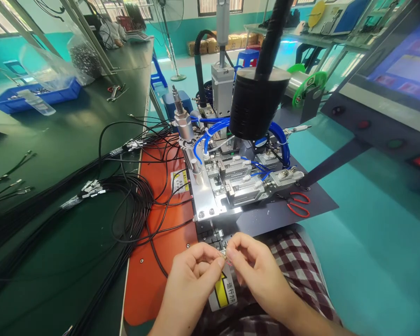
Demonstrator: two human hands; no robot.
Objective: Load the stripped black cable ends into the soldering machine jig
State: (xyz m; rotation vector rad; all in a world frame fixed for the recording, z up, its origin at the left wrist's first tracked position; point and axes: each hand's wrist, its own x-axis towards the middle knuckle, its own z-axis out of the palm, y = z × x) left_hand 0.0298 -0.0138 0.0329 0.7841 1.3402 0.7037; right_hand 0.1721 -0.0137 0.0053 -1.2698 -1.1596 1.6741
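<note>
My left hand and my right hand meet at the front of the machine, thumbs and forefingers pinched. Between their fingertips shows a tiny pale, metallic-looking piece, with a hint of thin reddish wire by the right fingers. Its kind is too small and covered to tell. Just beyond the fingertips lies the dark feed track of a bench machine with a shiny metal plate. Beneath the hands is a white label with a yellow arrow.
Coiled black cables with bundled ends run across the green bench and orange base plate. Red-handled pliers lie on the grey machine plate. A black round hood hangs overhead; a control screen stands right.
</note>
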